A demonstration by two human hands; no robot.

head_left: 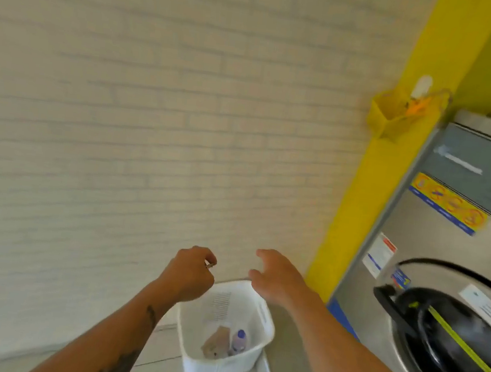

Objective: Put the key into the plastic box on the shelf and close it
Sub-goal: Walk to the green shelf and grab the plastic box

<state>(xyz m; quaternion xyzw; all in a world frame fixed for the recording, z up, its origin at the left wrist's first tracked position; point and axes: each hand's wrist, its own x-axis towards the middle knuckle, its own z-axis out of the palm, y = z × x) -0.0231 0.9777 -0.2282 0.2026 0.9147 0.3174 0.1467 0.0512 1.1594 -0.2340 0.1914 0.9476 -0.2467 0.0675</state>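
Up high, both arms out in front of a pale brick wall (123, 107). Left hand (190, 275) curled tight, pinching a tiny shiny thing at the fingertips (210, 265), most likely the key (209, 265); too small and blurry to be sure. Right hand (275, 278) loose and spread, holding nothing, reaching forward. Down below on the floor, a white basket (264, 316) with a bottle (238, 341) and a brownish lump (215, 342) inside. Off to the right, a big washing machine (449, 244) with a dark round door. Higher on the yellow wall strip, a little yellow holder (387, 117) hanging from a hook.

No shelf and no plastic box to be seen anywhere yet. Still to find both.

Could go wrong: such a small pinch, so easy to slip. Straight under the left hand sits the basket, so a dropped key might land in there, or bounce off across the floor. Also easy to pick the wrong container, with basket and yellow holder both close by.
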